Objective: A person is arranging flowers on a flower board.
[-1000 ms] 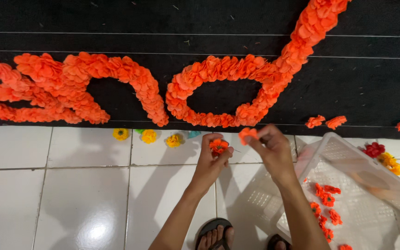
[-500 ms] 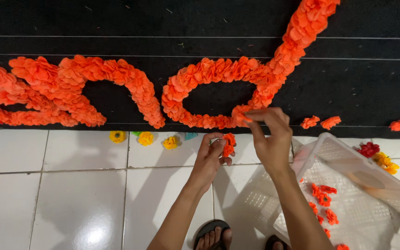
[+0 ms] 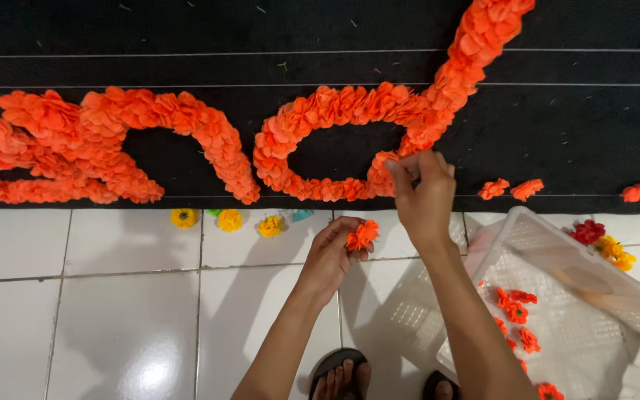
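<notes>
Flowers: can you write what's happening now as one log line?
left hand: holds orange flower | right hand: at flower loop on black mat | basket: right

Hands: two, a left hand [image 3: 332,255] and a right hand [image 3: 424,196], both at the centre of the frame.
Orange flower held in the left hand: one [image 3: 362,235].
Loose orange flowers on the black mat [image 3: 572,126], right of centre: two [image 3: 495,188] and two more at the right edge [image 3: 638,190].
Yellow flowers on the white tiles [image 3: 112,252], below the mat's edge: three [image 3: 184,217].
White plastic baskets: one [image 3: 557,244], lower right.
Orange flowers inside the basket: about six [image 3: 516,312].
Red flowers beside the basket: one [image 3: 588,231].
Sandalled feet: two [image 3: 341,374], bottom centre.
</notes>
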